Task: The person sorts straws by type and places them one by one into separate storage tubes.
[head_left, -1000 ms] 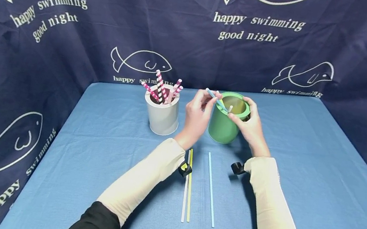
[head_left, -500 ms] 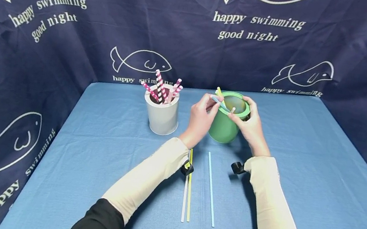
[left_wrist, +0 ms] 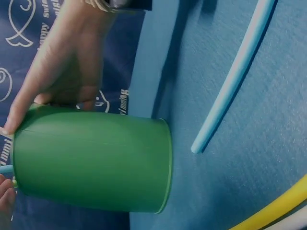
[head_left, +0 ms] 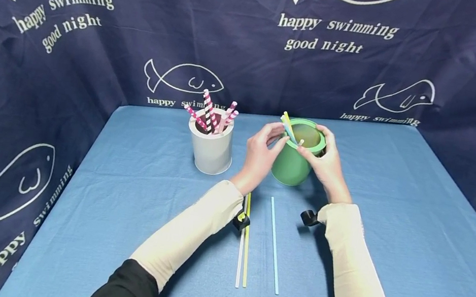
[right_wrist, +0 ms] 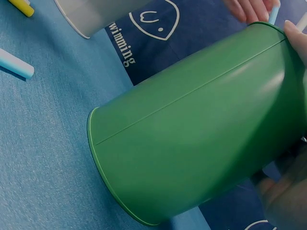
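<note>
A green metal bucket (head_left: 291, 168) stands upright at the back middle of the table. My right hand (head_left: 328, 168) grips its rim from the right, thumb on the near side and fingers round the far side. Yellow and blue straws (head_left: 288, 125) lean over the left rim, and a white straw end (right_wrist: 302, 22) shows by the right thumb tip. At the left rim, my left hand (head_left: 260, 153) has thumb and fingers parted, right beside the straws. The left wrist view shows its fingertips just below the blue straw (left_wrist: 5, 168).
To the left stands a white bucket (head_left: 211, 154) with several pink and black patterned straws (head_left: 209, 112). On the blue tablecloth (head_left: 117, 212) in front lie a blue straw (head_left: 274, 246), a yellow straw (head_left: 246, 257) and a white straw (head_left: 240, 259). A dark fish-print curtain (head_left: 247, 26) hangs close behind.
The blue straw at my left fingers has gone down into the green bucket and swung up beside the yellow one. My left hand moved slightly right and loosened; the right stayed at the rim.
</note>
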{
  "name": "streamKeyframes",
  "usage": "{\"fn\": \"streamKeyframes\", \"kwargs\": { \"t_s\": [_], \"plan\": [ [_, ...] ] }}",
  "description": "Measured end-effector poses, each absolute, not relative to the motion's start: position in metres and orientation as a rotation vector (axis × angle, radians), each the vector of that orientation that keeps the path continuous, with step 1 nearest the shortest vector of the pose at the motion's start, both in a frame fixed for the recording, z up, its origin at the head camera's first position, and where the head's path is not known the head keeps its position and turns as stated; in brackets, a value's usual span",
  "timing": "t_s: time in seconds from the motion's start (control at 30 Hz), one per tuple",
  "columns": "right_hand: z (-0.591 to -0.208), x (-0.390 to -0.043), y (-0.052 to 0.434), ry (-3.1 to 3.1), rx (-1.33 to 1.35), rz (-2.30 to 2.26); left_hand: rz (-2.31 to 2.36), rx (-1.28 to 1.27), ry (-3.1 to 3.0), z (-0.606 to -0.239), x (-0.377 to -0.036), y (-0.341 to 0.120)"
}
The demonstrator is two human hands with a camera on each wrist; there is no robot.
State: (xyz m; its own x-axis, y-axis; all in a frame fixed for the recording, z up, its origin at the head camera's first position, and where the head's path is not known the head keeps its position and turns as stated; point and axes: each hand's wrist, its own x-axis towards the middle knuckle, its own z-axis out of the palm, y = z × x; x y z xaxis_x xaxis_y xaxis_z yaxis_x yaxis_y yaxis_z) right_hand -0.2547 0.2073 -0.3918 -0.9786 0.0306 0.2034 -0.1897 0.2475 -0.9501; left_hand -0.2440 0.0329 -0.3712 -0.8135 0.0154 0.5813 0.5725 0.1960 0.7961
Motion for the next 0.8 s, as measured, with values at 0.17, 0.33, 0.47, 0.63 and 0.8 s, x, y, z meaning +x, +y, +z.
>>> {"fn": "streamKeyframes", "kwargs": {
  "t_s": [0.17,0.33,0.47,0.63,0.8],
  "plan": [
    [-0.392,-0.255,0.207,-2.321,0.147,1.833,-1.725,-0.562,-1.925,-0.365,-0.234,0.022],
    [-0.391,-0.254,0.206,-2.3,0.149,1.854,-1.776,-0.553,-1.87,-0.359,-0.218,0.007],
    [-0.39,-0.254,0.206,-2.289,0.145,1.869,-1.813,-0.53,-1.878,-0.358,-0.205,-0.006],
    [-0.389,-0.254,0.206,-2.292,0.143,1.86,-1.848,-0.524,-1.893,-0.362,-0.192,-0.018],
    [-0.389,-0.255,0.206,-2.313,0.145,1.846,-1.856,-0.498,-1.913,-0.369,-0.184,-0.027]
  ]
}}
